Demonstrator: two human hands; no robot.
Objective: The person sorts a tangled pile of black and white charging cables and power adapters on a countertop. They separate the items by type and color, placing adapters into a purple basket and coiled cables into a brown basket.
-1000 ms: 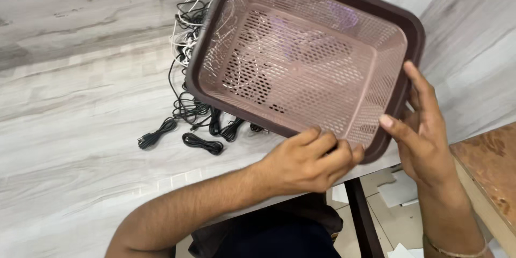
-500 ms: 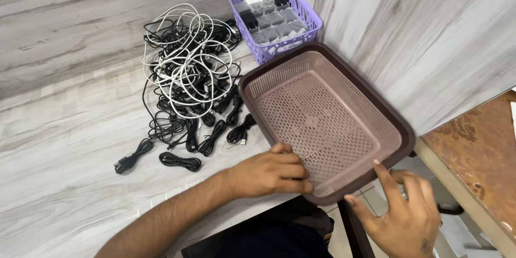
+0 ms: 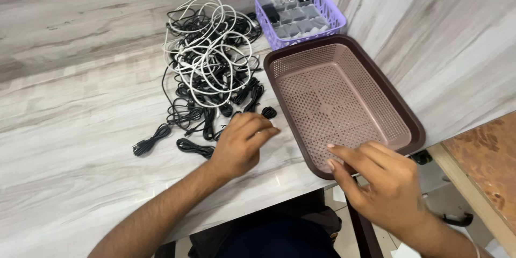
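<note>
Both hands are loose and hold nothing. From the head camera, the left hand (image 3: 243,142) rests by the black cables (image 3: 215,83), and the right hand (image 3: 379,183) touches the near rim of the brown basket (image 3: 344,102) on the table (image 3: 70,145).

looks like an office/workroom: marble-look desk (image 3: 80,145), cable pile (image 3: 209,70), sorting baskets (image 3: 301,8).
</note>
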